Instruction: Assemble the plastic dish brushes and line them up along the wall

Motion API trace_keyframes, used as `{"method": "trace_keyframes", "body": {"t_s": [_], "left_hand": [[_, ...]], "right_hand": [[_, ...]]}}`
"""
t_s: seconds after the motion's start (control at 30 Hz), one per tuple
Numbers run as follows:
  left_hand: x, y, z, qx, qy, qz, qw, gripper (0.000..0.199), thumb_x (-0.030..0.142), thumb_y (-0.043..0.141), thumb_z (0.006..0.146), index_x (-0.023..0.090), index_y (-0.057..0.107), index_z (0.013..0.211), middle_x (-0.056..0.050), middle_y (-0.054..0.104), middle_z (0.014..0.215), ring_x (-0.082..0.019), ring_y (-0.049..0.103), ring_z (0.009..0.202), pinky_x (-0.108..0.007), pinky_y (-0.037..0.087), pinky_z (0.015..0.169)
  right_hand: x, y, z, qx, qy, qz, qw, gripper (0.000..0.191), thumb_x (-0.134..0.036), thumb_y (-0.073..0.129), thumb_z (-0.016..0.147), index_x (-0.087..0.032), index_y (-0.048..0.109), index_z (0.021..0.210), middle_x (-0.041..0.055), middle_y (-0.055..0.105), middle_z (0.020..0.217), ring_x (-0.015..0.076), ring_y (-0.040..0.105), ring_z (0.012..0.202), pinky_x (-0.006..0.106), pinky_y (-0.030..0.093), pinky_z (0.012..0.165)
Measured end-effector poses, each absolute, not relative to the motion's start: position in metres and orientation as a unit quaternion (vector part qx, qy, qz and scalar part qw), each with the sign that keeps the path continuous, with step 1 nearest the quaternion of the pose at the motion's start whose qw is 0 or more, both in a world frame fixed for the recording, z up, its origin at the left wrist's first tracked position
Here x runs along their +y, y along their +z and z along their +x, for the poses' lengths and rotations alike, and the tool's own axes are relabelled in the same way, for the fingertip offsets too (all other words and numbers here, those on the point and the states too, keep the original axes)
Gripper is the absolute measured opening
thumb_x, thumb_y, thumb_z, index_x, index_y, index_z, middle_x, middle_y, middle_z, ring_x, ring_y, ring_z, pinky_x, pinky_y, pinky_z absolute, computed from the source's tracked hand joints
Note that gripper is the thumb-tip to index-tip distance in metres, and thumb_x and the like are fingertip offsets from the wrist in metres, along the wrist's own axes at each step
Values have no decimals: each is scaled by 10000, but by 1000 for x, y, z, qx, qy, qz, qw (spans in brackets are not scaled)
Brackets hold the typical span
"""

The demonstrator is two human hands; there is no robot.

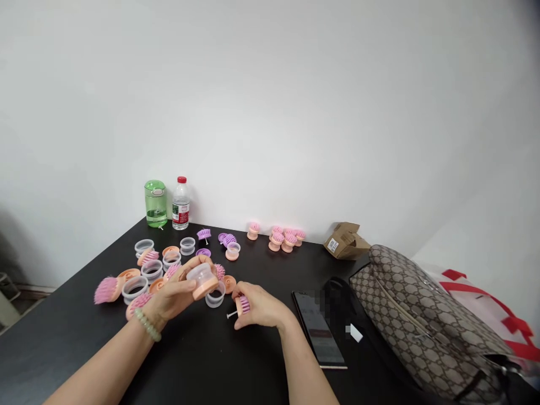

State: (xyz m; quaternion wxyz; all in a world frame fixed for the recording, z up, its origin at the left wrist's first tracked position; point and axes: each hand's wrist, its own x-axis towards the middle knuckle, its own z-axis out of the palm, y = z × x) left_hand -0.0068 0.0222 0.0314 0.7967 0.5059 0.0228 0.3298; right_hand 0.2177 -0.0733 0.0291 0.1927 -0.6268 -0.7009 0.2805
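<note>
My left hand [172, 292] is shut on a clear plastic cup with a peach base [203, 281], tilted on its side above the table. My right hand [260, 308] pinches a pink bristle brush head [243, 305], and a thin metal pin [231, 314] sticks out of it to the left. The two hands are close but apart. Around them lie several clear plastic rings [135, 289], peach round bases [228, 284], and pink brush heads [108, 289]. A few purple brush heads [203, 234] sit farther back.
The black table [202, 360] ends at a white wall. Along the wall stand a green bottle [155, 203], a water bottle [181, 205], several stacked peach-and-pink brushes [282, 240], and a cardboard box [346, 242]. A phone [318, 329] and a patterned handbag [422, 320] lie right.
</note>
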Motion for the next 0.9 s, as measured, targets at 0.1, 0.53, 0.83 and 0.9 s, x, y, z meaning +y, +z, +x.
{"method": "trace_keyframes", "body": {"t_s": [0.1, 0.53, 0.83, 0.9], "left_hand": [[21, 32, -6, 37, 331, 524, 784, 447, 289, 809, 681, 198, 616, 1073, -70, 598, 1007, -234, 568, 916, -313, 446, 773], [14, 32, 8, 156, 375, 618, 673, 487, 240, 897, 604, 205, 568, 961, 2, 550, 948, -160, 527, 862, -259, 423, 728], [11, 25, 14, 123, 391, 666, 623, 548, 243, 926, 550, 188, 606, 992, -55, 599, 1049, -230, 575, 985, -324, 450, 836], [11, 24, 13, 129, 394, 678, 607, 528, 248, 915, 574, 188, 603, 996, -57, 606, 1050, -226, 583, 974, -321, 459, 830]], "right_hand": [[-72, 25, 218, -701, 257, -629, 216, 486, -242, 887, 584, -241, 620, 990, -15, 620, 1032, 219, 577, 980, 287, 429, 795], [-74, 37, 215, -657, 178, -567, 464, 340, -219, 782, 711, -230, 659, 1028, 29, 637, 1033, 221, 611, 960, 362, 508, 845], [-73, 29, 192, -666, 276, -523, 455, 372, -365, 688, 839, -239, 658, 1189, 44, 675, 1027, 210, 655, 857, 285, 562, 666], [-72, 28, 192, -659, 272, -531, 458, 341, -317, 685, 832, -225, 668, 1160, 29, 682, 977, 185, 651, 778, 274, 551, 654]]}}
